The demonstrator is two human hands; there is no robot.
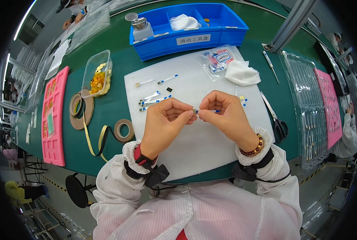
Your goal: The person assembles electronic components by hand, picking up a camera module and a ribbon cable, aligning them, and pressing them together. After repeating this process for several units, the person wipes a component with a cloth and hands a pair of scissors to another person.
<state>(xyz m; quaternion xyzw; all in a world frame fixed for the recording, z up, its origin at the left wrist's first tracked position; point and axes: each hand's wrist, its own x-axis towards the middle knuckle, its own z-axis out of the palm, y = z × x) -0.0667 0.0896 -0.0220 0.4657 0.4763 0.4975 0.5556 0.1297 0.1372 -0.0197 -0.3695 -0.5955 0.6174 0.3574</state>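
Over the white foam mat (210, 160), my left hand (167, 122) and my right hand (229, 120) meet, fingertips almost touching. Between them is one small flat ribbon cable (216, 111) with a blue end. My left thumb and forefinger pinch its small square head, while the right fingers grip the strip beside it; the fingertips cover part of it. Left of my left hand lies a cluster of similar ribbon cables (148, 100). Farther off are two single ones and a small black square (169, 89). More cable ends (243, 100) show beside my right hand.
At the back stands a blue divided box (194, 43) with a pump bottle (141, 30). Scissors (275, 118), a screwdriver (269, 64) and a clear tray (306, 108) lie right. Left are tape rolls (124, 130), a plastic tub (96, 60) and a pink tray (54, 120).
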